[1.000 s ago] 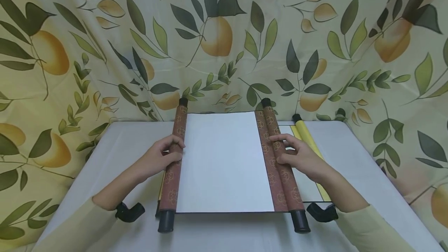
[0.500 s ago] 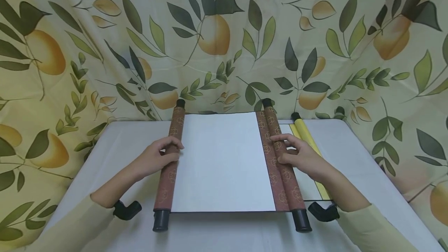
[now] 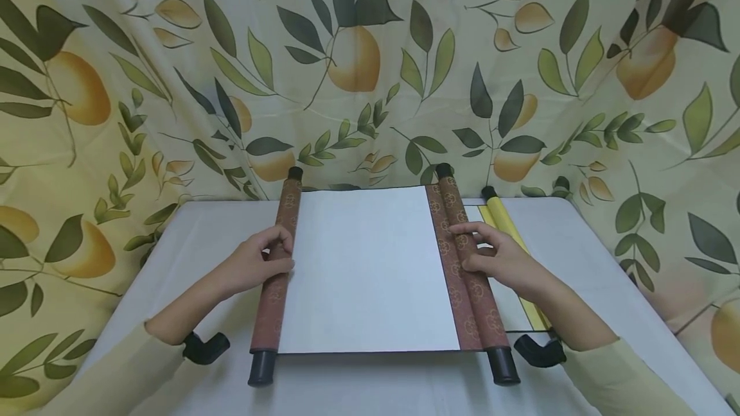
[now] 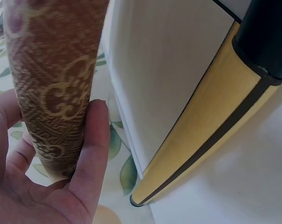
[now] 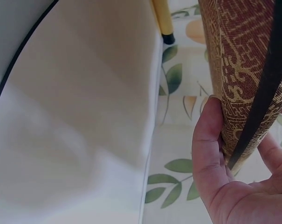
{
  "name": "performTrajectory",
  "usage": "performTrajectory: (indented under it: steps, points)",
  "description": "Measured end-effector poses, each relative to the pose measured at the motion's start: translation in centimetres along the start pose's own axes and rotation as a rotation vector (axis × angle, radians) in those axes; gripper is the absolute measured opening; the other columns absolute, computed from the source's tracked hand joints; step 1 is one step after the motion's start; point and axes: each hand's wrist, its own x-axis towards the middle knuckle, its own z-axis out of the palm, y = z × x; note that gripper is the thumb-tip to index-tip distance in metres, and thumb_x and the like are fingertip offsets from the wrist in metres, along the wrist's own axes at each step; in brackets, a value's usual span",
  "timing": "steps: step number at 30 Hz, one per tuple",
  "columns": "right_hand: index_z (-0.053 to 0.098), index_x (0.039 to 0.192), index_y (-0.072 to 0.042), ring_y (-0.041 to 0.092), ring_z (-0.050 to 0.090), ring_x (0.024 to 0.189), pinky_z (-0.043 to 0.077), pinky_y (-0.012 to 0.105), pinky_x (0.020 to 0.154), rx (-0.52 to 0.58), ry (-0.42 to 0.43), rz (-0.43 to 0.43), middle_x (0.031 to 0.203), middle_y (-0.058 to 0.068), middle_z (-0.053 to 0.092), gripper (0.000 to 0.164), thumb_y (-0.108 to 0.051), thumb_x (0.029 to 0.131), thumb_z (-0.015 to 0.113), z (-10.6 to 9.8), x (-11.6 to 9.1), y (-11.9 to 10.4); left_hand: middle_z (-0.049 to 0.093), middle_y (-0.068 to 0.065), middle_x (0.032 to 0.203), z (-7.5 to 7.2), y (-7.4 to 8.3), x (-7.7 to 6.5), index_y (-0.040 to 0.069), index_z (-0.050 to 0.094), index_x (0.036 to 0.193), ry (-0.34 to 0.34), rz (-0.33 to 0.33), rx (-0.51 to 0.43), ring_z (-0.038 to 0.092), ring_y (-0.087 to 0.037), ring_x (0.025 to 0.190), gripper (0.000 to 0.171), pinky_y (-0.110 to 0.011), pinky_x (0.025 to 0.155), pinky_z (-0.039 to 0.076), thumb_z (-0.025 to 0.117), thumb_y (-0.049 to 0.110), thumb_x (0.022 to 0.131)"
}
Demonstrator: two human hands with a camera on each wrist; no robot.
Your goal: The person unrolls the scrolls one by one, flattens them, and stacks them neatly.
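A scroll with reddish-brown, gold-patterned ends is spread between my hands, its blank white sheet facing up. My left hand grips the left roll, thumb on the near side and fingers curled over it. On the other side, my right hand pinches the right roll, beside a flat brown patterned strip. Black knobs cap both rolls. Each wrist view shows a patterned roll between thumb and fingers: my left hand on one, my right hand on the other. The scroll appears raised above the table.
Underneath lies a second, yellow-edged scroll. Its right roll shows beyond my right hand, its other yellow roll in the left wrist view. The table has a white cover. A fruit-and-leaf patterned curtain hangs behind it.
My left hand has moved left with its roll, and my right hand slightly right with the other. More of the white sheet shows between them. Both hands keep their hold.
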Motion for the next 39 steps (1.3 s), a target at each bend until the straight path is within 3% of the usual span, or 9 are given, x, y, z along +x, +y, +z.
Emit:
performTrajectory:
  steps: [7, 13, 16, 21, 29, 32, 35, 39]
  points:
    - [0.046, 0.13, -0.022, 0.027, 0.055, 0.089, 0.049, 0.037, 0.067, -0.026, 0.004, 0.004, 0.134, 0.01, 0.033, 0.051, -0.007, 0.083, 0.06, -0.3, 0.0, 0.0, 0.053, -0.006, 0.096, -0.4, -0.1, 0.0, 0.014, 0.058, 0.098, -0.015, -0.034, -0.008, 0.049, -0.025, 0.083, 0.014, -0.036, 0.063, 0.046, 0.056, 0.009, 0.085]
    - [0.045, 0.131, -0.019, 0.027, 0.056, 0.088, 0.05, 0.037, 0.066, -0.015, 0.001, -0.006, 0.132, 0.014, 0.033, 0.05, -0.006, 0.084, 0.059, -0.4, -0.2, 0.3, 0.053, -0.005, 0.083, -0.5, -0.3, -0.1, 0.016, 0.057, 0.092, -0.018, -0.034, 0.051, 0.049, -0.022, 0.075, 0.005, -0.032, 0.058, 0.044, 0.058, 0.016, 0.087]
    - [0.045, 0.131, -0.02, 0.028, 0.055, 0.09, 0.051, 0.038, 0.067, -0.002, 0.003, 0.002, 0.132, 0.014, 0.033, 0.051, -0.006, 0.084, 0.059, -0.4, -0.2, 0.5, 0.051, -0.004, 0.079, -0.6, -0.4, -0.1, 0.018, 0.054, 0.09, -0.009, -0.016, 0.077, 0.048, -0.02, 0.071, 0.01, -0.03, 0.055, 0.042, 0.063, 0.021, 0.086]
    - [0.045, 0.131, -0.019, 0.029, 0.055, 0.093, 0.051, 0.038, 0.068, -0.005, 0.005, 0.004, 0.134, 0.015, 0.032, 0.051, -0.006, 0.083, 0.059, -0.5, -0.3, 0.6, 0.049, -0.004, 0.085, -0.9, -0.6, -0.3, 0.015, 0.052, 0.091, -0.002, -0.002, 0.086, 0.046, -0.02, 0.074, 0.013, -0.029, 0.056, 0.041, 0.062, 0.015, 0.085]
    - [0.046, 0.13, -0.019, 0.027, 0.055, 0.085, 0.05, 0.036, 0.063, -0.021, 0.009, 0.002, 0.128, 0.014, 0.036, 0.05, -0.005, 0.084, 0.059, -0.5, -0.3, 0.8, 0.055, -0.002, 0.091, -1.3, -0.9, -0.7, 0.017, 0.059, 0.093, -0.013, -0.036, 0.094, 0.048, -0.023, 0.083, 0.008, -0.034, 0.064, 0.044, 0.055, 0.012, 0.088]
    - [0.045, 0.131, -0.019, 0.028, 0.055, 0.087, 0.05, 0.037, 0.065, -0.002, 0.004, -0.006, 0.132, 0.012, 0.032, 0.051, -0.004, 0.084, 0.059, -0.6, -0.4, 0.9, 0.053, -0.002, 0.085, -1.4, -1.1, -0.8, 0.019, 0.058, 0.091, -0.007, -0.033, 0.109, 0.047, -0.022, 0.077, 0.005, -0.032, 0.059, 0.043, 0.06, 0.017, 0.087]
    - [0.045, 0.131, -0.019, 0.03, 0.055, 0.09, 0.051, 0.038, 0.066, 0.013, 0.002, -0.016, 0.137, 0.008, 0.028, 0.052, -0.004, 0.084, 0.058, -0.7, -0.4, 0.9, 0.048, -0.003, 0.078, -1.5, -1.3, -0.8, 0.021, 0.055, 0.088, 0.005, -0.028, 0.132, 0.044, -0.02, 0.07, 0.012, -0.029, 0.053, 0.038, 0.065, 0.025, 0.084]
    - [0.045, 0.131, -0.018, 0.03, 0.054, 0.092, 0.051, 0.038, 0.066, 0.007, 0.004, -0.018, 0.139, 0.007, 0.026, 0.052, -0.004, 0.083, 0.059, -0.8, -0.4, 0.8, 0.047, -0.004, 0.077, -1.7, -1.3, -0.8, 0.02, 0.052, 0.088, 0.011, -0.017, 0.144, 0.042, -0.019, 0.067, 0.016, -0.028, 0.051, 0.036, 0.067, 0.021, 0.083]
